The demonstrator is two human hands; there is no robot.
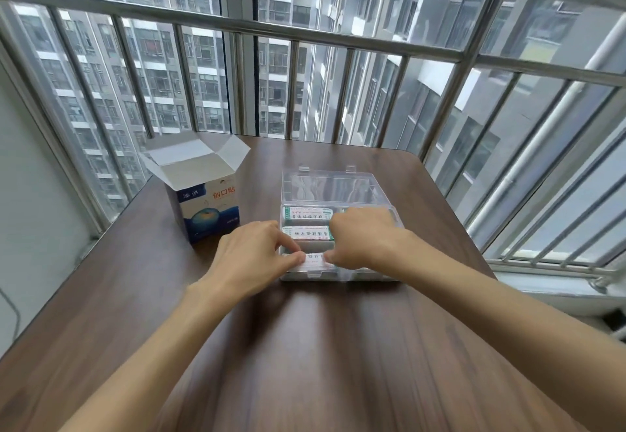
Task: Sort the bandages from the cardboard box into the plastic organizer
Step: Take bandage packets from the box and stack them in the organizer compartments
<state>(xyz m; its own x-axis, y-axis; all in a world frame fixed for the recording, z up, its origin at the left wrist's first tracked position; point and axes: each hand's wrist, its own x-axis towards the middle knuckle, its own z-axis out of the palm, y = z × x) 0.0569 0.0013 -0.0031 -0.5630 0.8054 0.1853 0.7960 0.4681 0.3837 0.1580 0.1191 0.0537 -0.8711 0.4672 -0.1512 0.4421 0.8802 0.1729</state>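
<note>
A clear plastic organizer (338, 277) lies open on the brown table, its lid (333, 187) folded back. Stacks of white-and-green bandages fill its left compartments: one at the back (306, 212), one in the middle (306, 233). A third stack of bandages (314, 261) sits in the nearest compartment. My left hand (252, 259) pinches that stack's left end and my right hand (366, 242) pinches its right end. The white and blue cardboard box (206, 206) stands upright to the left, flaps open. My right hand hides the organizer's right compartments.
The table (305, 347) stands against a metal window railing (338, 42) at the back and right. A white wall (34, 194) borders the left side. A dark cable (13, 316) hangs at the far left.
</note>
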